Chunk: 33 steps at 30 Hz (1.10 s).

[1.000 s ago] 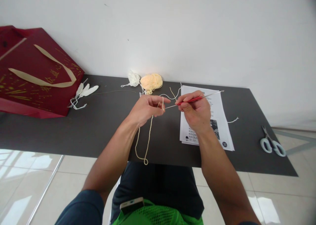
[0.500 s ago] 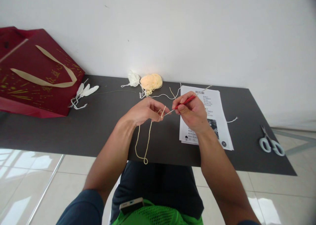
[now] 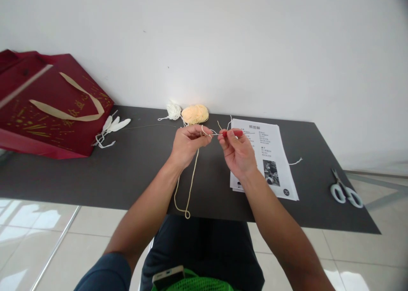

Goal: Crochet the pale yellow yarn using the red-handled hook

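- The grip of the left hand (image 3: pixel 188 144) is pressed together, thumb against fingertips, pinching the yarn strand (image 3: pixel 191 180) up near the hook.
- The grip of the right hand (image 3: pixel 237 155) pinches the red handle of the crochet hook (image 3: pixel 232 133), whose thin metal tip reaches across to the left fingertips.
- A second ago the hook slanted out over the printed sheet (image 3: pixel 270 155) with its long end showing beyond the hand. Now the right hand has rolled palm-up, that end is hidden, and the hands have drawn closer together.
- To my eye, this puts hook tip and yarn at one spot, so the stitch work is right at the fingertips.
- The strand hangs from the left hand in a long loop, its end knotted just past the front edge of the surface (image 3: pixel 127 167). It also trails back to the yarn ball (image 3: pixel 195 114) by the wall.
- A red bag (image 3: pixel 54 108) lies far left and scissors (image 3: pixel 346 193) far right.
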Tool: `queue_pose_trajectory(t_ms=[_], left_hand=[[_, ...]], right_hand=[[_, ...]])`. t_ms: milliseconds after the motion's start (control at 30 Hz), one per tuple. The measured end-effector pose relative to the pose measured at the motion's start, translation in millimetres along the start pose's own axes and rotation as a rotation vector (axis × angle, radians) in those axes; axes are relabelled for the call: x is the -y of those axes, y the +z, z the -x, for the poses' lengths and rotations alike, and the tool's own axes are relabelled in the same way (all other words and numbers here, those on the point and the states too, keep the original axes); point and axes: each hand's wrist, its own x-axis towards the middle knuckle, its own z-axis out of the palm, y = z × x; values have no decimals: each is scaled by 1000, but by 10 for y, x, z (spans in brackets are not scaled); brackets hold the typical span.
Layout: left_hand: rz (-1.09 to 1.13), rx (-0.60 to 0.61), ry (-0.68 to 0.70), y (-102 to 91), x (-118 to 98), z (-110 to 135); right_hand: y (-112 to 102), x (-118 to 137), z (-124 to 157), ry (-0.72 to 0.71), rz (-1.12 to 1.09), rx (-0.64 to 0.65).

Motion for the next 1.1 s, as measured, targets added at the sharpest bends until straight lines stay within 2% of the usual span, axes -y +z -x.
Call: queue_pose_trajectory(t_ms=[233, 400, 567, 733, 967, 1100], left_hand=[[-13, -94, 12, 180, 130, -49], [-32, -87, 32, 299, 4, -208], [-5, -54, 31, 450, -151, -460], [23, -122, 77, 567, -150, -618], [-74, -112, 93, 504, 68, -561], [-111, -75, 134, 501, 21, -476]], right_hand=[[29, -125, 21, -74, -54, -52], [122, -55, -60, -151, -61, -36], [289, 92, -297, -272, -10, -49], [385, 138, -507, -373, 28, -70], [233, 24, -488, -417, 75, -133], [170, 6, -418, -405, 85, -120]])
